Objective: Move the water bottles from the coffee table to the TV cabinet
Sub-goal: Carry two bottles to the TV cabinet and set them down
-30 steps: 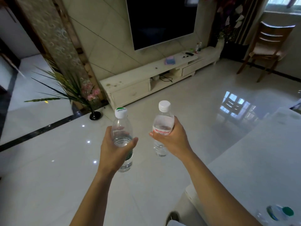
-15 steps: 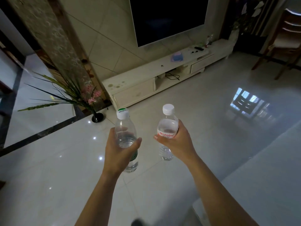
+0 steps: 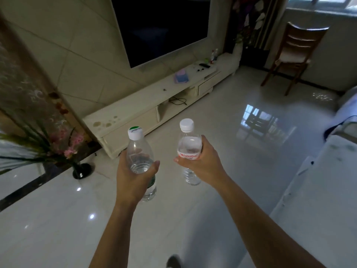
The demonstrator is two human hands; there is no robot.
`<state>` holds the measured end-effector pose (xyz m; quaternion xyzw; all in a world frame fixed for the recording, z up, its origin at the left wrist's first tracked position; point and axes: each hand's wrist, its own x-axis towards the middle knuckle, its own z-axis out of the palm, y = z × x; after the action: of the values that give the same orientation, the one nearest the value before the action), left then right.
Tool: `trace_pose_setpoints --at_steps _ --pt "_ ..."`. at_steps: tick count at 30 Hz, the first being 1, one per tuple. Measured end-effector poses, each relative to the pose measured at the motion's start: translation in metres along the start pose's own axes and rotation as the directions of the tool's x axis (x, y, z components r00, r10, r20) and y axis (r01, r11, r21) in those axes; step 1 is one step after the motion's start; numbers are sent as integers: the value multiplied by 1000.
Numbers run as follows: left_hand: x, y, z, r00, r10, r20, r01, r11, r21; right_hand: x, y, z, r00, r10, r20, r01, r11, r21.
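Two bottles: both upright, carried side by side above the glossy tiled floor (image 3: 241, 171), not touching each other.
Left hand (image 3: 133, 176): fingers wrapped tight round the green-label bottle (image 3: 140, 151), thumb across its front.
Right hand (image 3: 201, 163): closed round the red-label bottle (image 3: 188, 146) at its label, base hanging free below the fist.
TV cabinet (image 3: 150, 99): low and white, against the wall ahead, well apart from both bottles.
On the cabinet: a pink-and-blue item (image 3: 182, 76) and a dark remote (image 3: 204, 65).
Television (image 3: 162, 26): dark, mounted above the cabinet.
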<state>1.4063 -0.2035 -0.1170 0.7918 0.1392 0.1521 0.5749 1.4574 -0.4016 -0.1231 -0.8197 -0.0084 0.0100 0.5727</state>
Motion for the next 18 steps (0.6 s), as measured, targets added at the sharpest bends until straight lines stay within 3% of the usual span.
trace_pose_setpoints --at_steps 12,18 --pt "155 23 131 959 87 269 -76 996 -50 123 28 -59 940 95 -329 -101 995 -1" --pt "233 40 213 915 171 366 -171 985 -33 215 47 -104 920 86 -382 -105 994 -28"
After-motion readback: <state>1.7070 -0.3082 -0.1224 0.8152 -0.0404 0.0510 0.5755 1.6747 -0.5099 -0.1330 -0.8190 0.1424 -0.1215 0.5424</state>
